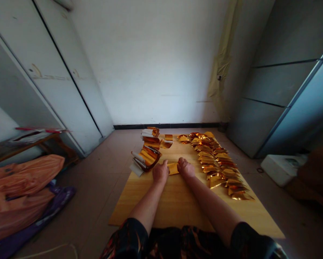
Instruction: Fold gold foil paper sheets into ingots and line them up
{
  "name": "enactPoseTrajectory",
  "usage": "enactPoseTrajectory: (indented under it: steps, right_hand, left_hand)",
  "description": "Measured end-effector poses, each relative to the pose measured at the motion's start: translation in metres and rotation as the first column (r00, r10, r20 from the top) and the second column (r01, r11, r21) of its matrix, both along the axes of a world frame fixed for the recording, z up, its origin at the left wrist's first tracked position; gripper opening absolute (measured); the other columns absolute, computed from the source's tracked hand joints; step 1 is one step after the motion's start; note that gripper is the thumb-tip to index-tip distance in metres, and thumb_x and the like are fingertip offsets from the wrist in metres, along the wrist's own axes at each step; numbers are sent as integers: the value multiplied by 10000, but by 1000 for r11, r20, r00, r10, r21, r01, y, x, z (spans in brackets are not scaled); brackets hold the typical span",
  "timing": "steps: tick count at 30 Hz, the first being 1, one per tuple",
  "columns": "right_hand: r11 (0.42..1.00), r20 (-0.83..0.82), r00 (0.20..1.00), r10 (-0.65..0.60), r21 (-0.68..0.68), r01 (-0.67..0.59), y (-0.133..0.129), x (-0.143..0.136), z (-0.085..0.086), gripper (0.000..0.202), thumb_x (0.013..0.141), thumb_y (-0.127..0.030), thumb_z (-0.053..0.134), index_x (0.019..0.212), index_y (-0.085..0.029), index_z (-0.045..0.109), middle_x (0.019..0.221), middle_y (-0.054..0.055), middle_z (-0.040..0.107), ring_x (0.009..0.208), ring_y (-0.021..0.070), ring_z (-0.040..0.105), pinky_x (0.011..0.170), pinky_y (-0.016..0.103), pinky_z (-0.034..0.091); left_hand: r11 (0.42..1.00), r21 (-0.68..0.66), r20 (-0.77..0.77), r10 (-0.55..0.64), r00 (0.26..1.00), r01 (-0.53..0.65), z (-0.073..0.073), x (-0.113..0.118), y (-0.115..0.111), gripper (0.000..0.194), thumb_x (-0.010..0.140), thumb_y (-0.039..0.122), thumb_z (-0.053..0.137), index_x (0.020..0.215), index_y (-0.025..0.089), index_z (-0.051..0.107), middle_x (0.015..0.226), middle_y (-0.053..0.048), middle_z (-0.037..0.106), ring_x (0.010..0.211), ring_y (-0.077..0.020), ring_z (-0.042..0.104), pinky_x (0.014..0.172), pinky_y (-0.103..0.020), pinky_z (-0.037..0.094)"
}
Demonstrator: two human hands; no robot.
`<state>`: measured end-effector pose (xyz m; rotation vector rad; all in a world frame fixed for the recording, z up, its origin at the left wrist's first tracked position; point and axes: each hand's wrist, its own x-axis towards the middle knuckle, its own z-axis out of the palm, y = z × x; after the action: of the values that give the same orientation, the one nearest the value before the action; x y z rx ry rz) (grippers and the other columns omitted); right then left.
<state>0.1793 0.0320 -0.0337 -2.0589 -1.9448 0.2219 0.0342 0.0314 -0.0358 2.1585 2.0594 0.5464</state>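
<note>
Dark patterned sleeves (130, 235) flank the near edge of a wooden table (180, 207), where a left hand (160, 172) and right hand (186, 168) grip opposite ends of a gold foil piece (173, 168), between the side edges and nearer the left. Even tension from both hands would likely keep the thin piece straight and untorn. Stacked foil sheets (150, 155) crowd the left edge beside the left hand; shaped gold pieces (223, 157) line the right edge to the far-right corner, limiting sideways sweep. Orange fabric (28, 176) lies beyond the left edge.
</note>
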Motion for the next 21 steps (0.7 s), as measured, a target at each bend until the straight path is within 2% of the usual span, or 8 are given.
enactPoseTrajectory:
  steps: [3, 8, 12, 15, 18, 21]
  right_hand:
    - [1000, 26, 1000, 2, -14, -2, -2, -1, 4, 190, 914, -292, 419, 1054, -211, 518, 1020, 85, 613, 821, 163, 619, 646, 242, 405]
    - [999, 30, 999, 13, -33, -12, -3, -1, 9, 188, 916, -291, 401, 1031, -202, 520, 1016, 86, 616, 825, 178, 624, 635, 253, 396]
    - [999, 42, 999, 18, -35, -16, -2, -1, 6, 174, 909, -282, 412, 1030, -203, 509, 1027, 83, 615, 812, 170, 621, 620, 252, 380]
    - [1000, 57, 998, 17, -15, -17, -2, -1, 5, 163, 887, -253, 434, 1025, -208, 510, 1024, 72, 615, 836, 162, 606, 618, 241, 368]
    - [999, 60, 998, 26, 44, -28, -4, 1, 4, 177, 855, -252, 473, 1021, -213, 522, 1044, 71, 601, 940, 183, 561, 637, 241, 367]
    - [994, 22, 999, 29, 100, -31, -4, 5, 3, 192, 839, -254, 485, 1020, -217, 537, 1078, 67, 574, 999, 193, 512, 669, 249, 369]
  left_hand:
    - [999, 43, -108, -6, 994, 10, -2, 0, 0, 408, 841, 237, 475, 1239, 217, 563, 810, -98, 685, 825, -228, 618, 723, -293, 410]
    - [999, 49, -122, -2, 993, 8, -3, 0, 1, 391, 845, 248, 465, 1217, 212, 579, 809, -107, 685, 814, -236, 618, 710, -303, 401]
    - [997, 31, -102, -69, 992, 72, -4, -2, 1, 277, 846, 285, 476, 1018, 221, 683, 840, -101, 697, 836, -237, 613, 723, -311, 394]
    - [993, 1, -128, -118, 985, 119, 0, -2, -1, 239, 841, 274, 477, 896, 216, 702, 867, -82, 706, 861, -222, 610, 736, -304, 390]
    - [994, -23, -152, -105, 983, 102, 7, 0, -3, 263, 847, 229, 436, 908, 208, 691, 893, -77, 704, 882, -206, 609, 742, -299, 394]
    - [994, -52, -185, -103, 977, 95, 14, 3, -6, 255, 839, 271, 447, 915, 201, 680, 914, -84, 694, 880, -211, 605, 743, -312, 399]
